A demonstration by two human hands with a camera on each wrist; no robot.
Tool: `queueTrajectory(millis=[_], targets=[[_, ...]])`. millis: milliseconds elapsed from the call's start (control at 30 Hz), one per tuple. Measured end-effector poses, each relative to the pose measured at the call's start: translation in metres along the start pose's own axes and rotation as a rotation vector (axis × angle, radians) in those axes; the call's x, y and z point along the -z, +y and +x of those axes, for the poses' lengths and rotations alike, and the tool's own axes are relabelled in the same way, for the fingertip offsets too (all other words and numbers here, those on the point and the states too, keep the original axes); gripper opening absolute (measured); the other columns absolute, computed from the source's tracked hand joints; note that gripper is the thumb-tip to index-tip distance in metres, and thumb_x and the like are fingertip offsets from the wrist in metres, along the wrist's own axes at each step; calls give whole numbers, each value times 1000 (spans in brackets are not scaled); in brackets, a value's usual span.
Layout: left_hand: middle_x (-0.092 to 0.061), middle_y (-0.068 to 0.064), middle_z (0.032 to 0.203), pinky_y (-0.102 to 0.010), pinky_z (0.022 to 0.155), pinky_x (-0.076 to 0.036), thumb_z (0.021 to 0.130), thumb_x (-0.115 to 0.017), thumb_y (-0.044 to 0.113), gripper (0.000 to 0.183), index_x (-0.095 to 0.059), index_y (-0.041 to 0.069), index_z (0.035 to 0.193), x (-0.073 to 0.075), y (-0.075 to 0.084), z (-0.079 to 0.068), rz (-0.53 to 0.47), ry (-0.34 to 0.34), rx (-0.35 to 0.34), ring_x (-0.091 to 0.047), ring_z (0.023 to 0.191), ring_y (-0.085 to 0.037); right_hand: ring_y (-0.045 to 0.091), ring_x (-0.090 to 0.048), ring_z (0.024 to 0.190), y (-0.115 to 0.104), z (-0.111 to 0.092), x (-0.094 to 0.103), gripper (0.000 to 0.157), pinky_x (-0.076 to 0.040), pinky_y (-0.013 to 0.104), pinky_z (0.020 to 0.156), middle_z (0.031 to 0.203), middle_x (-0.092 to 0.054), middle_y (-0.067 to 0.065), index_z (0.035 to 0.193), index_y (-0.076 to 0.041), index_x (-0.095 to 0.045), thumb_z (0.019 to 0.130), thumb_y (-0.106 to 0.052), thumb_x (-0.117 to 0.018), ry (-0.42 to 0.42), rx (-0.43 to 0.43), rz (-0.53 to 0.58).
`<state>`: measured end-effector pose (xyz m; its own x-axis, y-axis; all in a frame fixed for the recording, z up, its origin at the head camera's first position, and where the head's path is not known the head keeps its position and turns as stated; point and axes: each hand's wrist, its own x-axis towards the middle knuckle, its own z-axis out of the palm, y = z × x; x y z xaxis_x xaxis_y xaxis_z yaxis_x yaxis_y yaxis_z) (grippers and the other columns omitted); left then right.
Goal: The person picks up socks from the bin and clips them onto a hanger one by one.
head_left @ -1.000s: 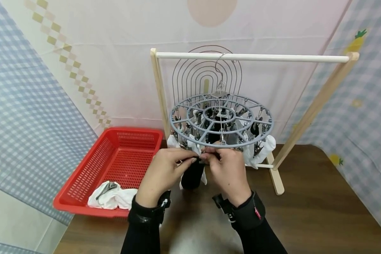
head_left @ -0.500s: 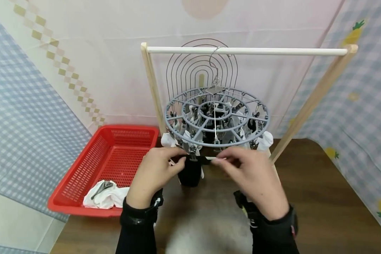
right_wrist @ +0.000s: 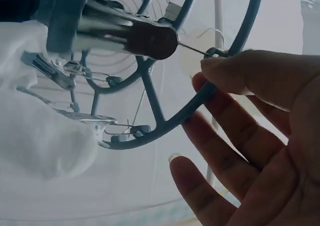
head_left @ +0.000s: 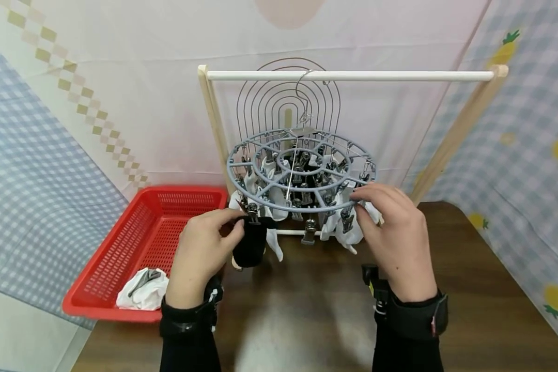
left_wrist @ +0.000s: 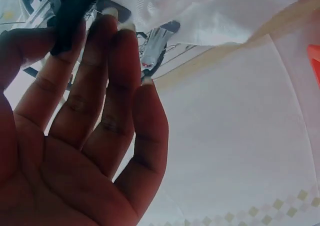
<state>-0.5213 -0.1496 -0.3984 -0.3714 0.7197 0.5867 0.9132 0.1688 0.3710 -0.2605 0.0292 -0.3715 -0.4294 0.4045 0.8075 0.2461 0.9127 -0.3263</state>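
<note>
A round grey-blue clip hanger (head_left: 302,209) hangs by its hook from a white rail. At its front left, a metal clip holds a black sock (head_left: 249,247). My left hand (head_left: 203,253) pinches the sock's upper edge between thumb and index finger; the left wrist view shows the dark cloth (left_wrist: 75,16) there, with the other fingers extended. My right hand (head_left: 395,240) pinches the hanger's outer ring (right_wrist: 182,113) at the right, thumb against the rim. A clip (head_left: 309,232) with nothing in it dangles at the front. White socks (head_left: 349,232) hang at the right side.
A red basket (head_left: 86,281) stands on the left of the brown table (head_left: 297,320), with a white and grey cloth item (head_left: 144,289) in it. The wooden stand's right leg (head_left: 460,132) and white rail (head_left: 400,76) frame the hanger. Patterned cloth backs the scene.
My right hand has let go of the sock's edge and moved right and up to the ring. The hanger has turned, taking the black sock left with my left hand still pinching it.
</note>
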Motion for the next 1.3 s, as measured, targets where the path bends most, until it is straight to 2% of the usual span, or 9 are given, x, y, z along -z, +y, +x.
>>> queueTrajectory(millis=[167, 367, 467, 600, 667, 767, 900, 1033, 1300], targets=[[-74, 4, 95, -43, 65, -53, 90, -63, 28, 16, -75, 26, 101, 0, -1, 0, 24, 28, 30, -63, 81, -13, 14, -57, 108, 0, 0, -2, 23, -46, 31, 87, 111, -69, 2, 108, -18, -73, 91, -4, -66, -9, 28, 31], [-70, 5, 89, -38, 60, -51, 90, -64, 28, 17, -73, 24, 103, 0, 6, -1, 16, 43, -12, -57, 74, -9, 20, -56, 94, -3, 0, -7, 34, -41, 31, 74, 99, -68, 5, 101, -17, -78, 95, 5, -53, 86, 129, 105], [-68, 2, 93, -38, 64, -52, 87, -65, 25, 20, -72, 21, 105, 4, 14, -3, 3, 151, -67, -57, 81, -10, 24, -54, 89, -7, 1, -8, 35, -41, 33, 76, 96, -67, 8, 99, -15, -78, 97, 5, -49, 146, 204, 115], [-66, -9, 105, -43, 72, -53, 84, -69, 17, 26, -72, 17, 110, 9, 33, -4, -28, 394, -192, -59, 94, -21, 26, -53, 86, -13, 3, -12, 36, -41, 37, 78, 95, -66, 10, 100, -13, -78, 98, 5, -47, 187, 277, 117], [-65, -14, 110, -45, 74, -52, 84, -71, 14, 31, -72, 17, 114, 8, 43, -2, -31, 452, -260, -59, 97, -26, 27, -53, 86, -16, 4, -14, 39, -41, 39, 79, 95, -65, 11, 100, -12, -78, 98, 7, -44, 185, 294, 112], [-62, -16, 123, -48, 79, -52, 85, -71, 11, 37, -70, 22, 121, 2, 52, 4, -6, 431, -329, -58, 97, -28, 27, -52, 84, -17, 5, -17, 45, -40, 40, 79, 94, -65, 11, 101, -13, -78, 97, 10, -39, 182, 301, 76], [-59, -17, 132, -48, 87, -52, 90, -66, 9, 37, -67, 23, 124, -9, 53, 11, -2, 368, -359, -57, 111, -29, 29, -50, 82, -19, 5, -23, 52, -41, 43, 75, 92, -63, 10, 103, -15, -77, 94, 13, -34, 171, 313, 2], [-64, -15, 127, -46, 98, -51, 92, -65, 11, 28, -70, 20, 119, -20, 48, 18, -15, 373, -350, -52, 125, -28, 31, -49, 80, -20, 5, -28, 58, -40, 46, 72, 92, -62, 10, 105, -17, -77, 91, 15, -30, 162, 322, -47], [-71, -12, 113, -41, 99, -51, 96, -61, 12, 13, -71, 9, 103, -30, 44, 31, -29, 415, -326, -60, 115, -28, 30, -50, 78, -28, 7, -32, 51, -43, 46, 71, 92, -66, 8, 105, -20, -78, 90, 13, -42, 215, 328, -91]])
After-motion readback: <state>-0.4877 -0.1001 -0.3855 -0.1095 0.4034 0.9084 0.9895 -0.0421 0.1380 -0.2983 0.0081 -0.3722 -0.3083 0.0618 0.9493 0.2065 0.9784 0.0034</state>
